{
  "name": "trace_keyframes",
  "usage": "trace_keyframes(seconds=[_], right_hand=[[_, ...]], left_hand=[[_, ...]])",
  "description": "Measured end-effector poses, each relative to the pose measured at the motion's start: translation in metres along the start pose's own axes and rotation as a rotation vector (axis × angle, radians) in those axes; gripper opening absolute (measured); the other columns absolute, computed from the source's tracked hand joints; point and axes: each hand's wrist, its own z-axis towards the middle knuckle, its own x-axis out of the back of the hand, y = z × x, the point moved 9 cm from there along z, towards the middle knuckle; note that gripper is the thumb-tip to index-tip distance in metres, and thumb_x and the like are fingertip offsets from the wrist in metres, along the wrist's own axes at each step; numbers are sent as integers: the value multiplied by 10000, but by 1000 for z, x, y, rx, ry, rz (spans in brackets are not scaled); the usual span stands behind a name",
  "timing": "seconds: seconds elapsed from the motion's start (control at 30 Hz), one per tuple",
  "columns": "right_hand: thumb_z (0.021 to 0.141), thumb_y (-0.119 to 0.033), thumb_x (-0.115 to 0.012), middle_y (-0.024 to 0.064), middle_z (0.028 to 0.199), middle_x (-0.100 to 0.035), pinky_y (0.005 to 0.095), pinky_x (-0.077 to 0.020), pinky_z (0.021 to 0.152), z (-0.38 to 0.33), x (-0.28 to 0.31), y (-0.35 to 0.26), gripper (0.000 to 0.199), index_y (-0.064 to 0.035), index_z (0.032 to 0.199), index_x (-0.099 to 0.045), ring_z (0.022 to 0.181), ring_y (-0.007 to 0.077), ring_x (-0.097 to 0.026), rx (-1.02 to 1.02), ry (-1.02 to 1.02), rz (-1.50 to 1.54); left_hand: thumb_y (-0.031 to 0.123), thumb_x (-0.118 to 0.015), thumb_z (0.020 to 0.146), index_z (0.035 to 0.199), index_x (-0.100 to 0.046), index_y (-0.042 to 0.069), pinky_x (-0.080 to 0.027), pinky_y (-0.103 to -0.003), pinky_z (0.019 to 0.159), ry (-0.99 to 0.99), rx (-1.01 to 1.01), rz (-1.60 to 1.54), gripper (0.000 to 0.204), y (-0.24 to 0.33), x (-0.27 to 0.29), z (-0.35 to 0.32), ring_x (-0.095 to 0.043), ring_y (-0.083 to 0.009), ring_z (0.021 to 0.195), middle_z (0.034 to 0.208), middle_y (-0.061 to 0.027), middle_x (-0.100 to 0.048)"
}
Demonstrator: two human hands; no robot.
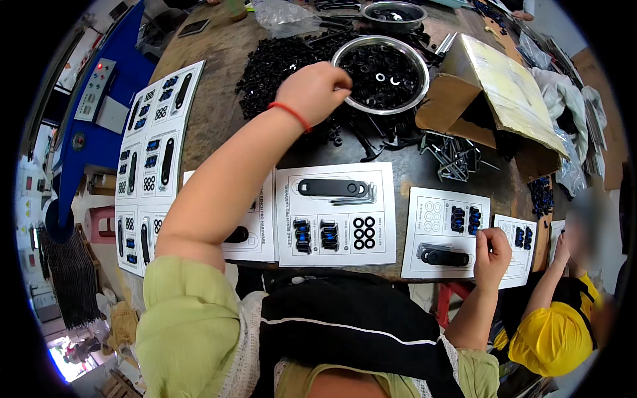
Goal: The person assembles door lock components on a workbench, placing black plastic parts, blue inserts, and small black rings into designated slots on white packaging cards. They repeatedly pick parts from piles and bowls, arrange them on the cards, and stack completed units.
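Observation:
My left hand, a red band at its wrist, reaches to the left rim of a steel bowl full of black washers. Its fingers are curled closed; whatever they hold is hidden. My right hand is closed in a pinch at the right edge of a printed card, and I cannot make out what is in it. This card carries black bolts with blue bands, a black flat part and hex keys; its ring outlines look bare. Before me lies another card bearing a black slotted bar, hex keys, bolts and several black washers.
More filled cards lie at the left. A heap of black bolts surrounds the bowl. Loose hex keys lie beside an open cardboard box. A second steel bowl stands behind. A person in yellow sits at the right.

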Motion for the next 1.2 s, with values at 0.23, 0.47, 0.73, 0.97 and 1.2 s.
trace_keyframes(seconds=[0.23,0.47,0.73,0.97,1.2], right_hand=[[817,3,-660,62,670,-508,262,-353,524,-5,5,-2,103,22,758,-578,570,140,-454,9,2,-10],[811,1,-666,70,673,-518,270,-373,535,-14,9,15,96,25,767,-584,576,158,-472,-58,16,16],[811,-4,-662,75,693,-544,270,-392,551,-3,4,15,88,24,769,-589,597,159,-499,-72,-10,13],[804,-21,-672,88,718,-563,272,-423,585,9,-5,12,80,26,786,-609,631,180,-534,-70,-21,74],[854,-95,-668,13,829,-622,223,-430,609,68,-61,-24,175,-1,1001,-642,692,84,-541,-168,-94,581]], left_hand=[[163,-696,815,1086,-700,179,-518,-381,897,-48,-57,422,271,5,-57,76,-584,-256,1059,1091,-36,-616],[191,-697,824,978,-737,145,-519,-361,865,-115,-213,370,166,8,-62,88,-617,-235,989,1013,-33,-640],[223,-673,836,956,-727,139,-505,-363,858,-37,-69,198,156,-12,-45,82,-618,-265,989,1013,-63,-654],[95,-658,883,1032,-671,-45,-542,-217,679,24,432,-802,205,-6,-38,52,-668,-117,743,881,-75,-695],[133,-663,897,1108,-628,-19,-532,-236,737,-484,169,-1011,262,146,-89,-13,-663,-128,830,968,-70,-672]])
